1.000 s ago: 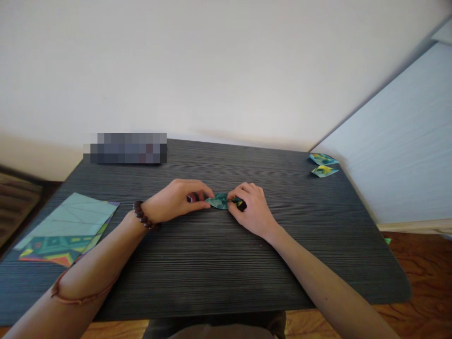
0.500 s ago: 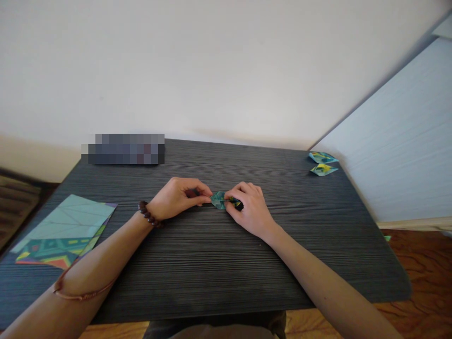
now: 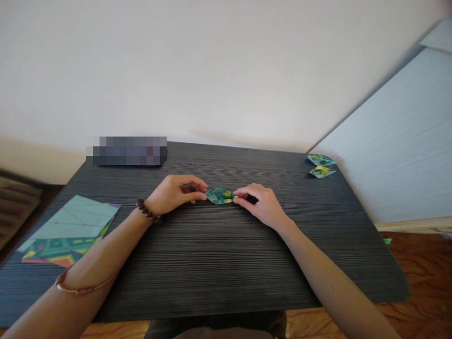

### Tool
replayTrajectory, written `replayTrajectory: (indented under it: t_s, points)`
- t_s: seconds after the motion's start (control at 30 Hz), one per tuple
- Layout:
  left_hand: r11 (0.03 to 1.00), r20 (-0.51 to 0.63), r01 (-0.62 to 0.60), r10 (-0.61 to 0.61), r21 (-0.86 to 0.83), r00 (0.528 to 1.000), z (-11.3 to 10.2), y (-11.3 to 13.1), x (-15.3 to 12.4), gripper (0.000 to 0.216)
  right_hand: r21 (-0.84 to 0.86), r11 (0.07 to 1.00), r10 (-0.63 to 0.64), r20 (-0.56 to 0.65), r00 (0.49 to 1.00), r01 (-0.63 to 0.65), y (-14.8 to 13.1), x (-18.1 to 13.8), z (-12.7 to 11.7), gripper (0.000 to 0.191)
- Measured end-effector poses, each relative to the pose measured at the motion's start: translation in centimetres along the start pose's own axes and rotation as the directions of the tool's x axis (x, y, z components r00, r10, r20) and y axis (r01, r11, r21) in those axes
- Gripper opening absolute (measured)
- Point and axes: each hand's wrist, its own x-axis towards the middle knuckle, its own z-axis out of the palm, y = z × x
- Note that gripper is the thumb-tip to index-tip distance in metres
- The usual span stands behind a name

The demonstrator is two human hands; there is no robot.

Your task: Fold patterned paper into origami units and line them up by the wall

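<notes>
A small folded paper piece (image 3: 219, 196), pointed at both ends and patterned in green, teal and yellow, lies lengthwise between my hands near the middle of the dark table. My left hand (image 3: 176, 193) pinches its left tip between thumb and fingers. At the opposite tip, the thumb and fingers of my right hand (image 3: 263, 202) are closed on the paper. Its broad middle shows fully between the fingertips.
Two similar folded paper pieces (image 3: 321, 165) sit at the table's (image 3: 197, 263) far right corner. Sheets of patterned paper (image 3: 72, 221) lie at the left, partly behind my left forearm. A blurred dark object (image 3: 130, 153) stands at the back left, by the wall (image 3: 226, 70).
My right hand has slid from the middle of the folded paper out to its right tip, uncovering more of it. My left hand keeps its pinch, shifted slightly left.
</notes>
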Motion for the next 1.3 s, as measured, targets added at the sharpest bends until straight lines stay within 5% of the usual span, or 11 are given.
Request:
replayTrajectory:
  t_s: [0.57, 1.0, 1.3]
  points:
    - [0.998, 0.021, -0.053, 0.053, 0.017, 0.998, 0.1, -0.2, 0.1, 0.022, 0.045, 0.992, -0.112, -0.100, 0.989, 0.117, -0.4, 0.0, 0.9, 0.010]
    - [0.994, -0.016, -0.025, 0.027, 0.104, 1.000, 0.4, 0.4, 0.0, 0.023, -0.055, 0.992, -0.119, -0.067, 0.991, 0.115, -0.7, 0.3, 1.5, 0.016]
    - [0.992, 0.048, -0.060, 0.055, 0.112, 0.997, -0.3, -0.4, 0.2, 0.029, 0.083, 0.991, -0.098, -0.076, 0.992, 0.104, 0.2, 0.2, 0.6, 0.014]
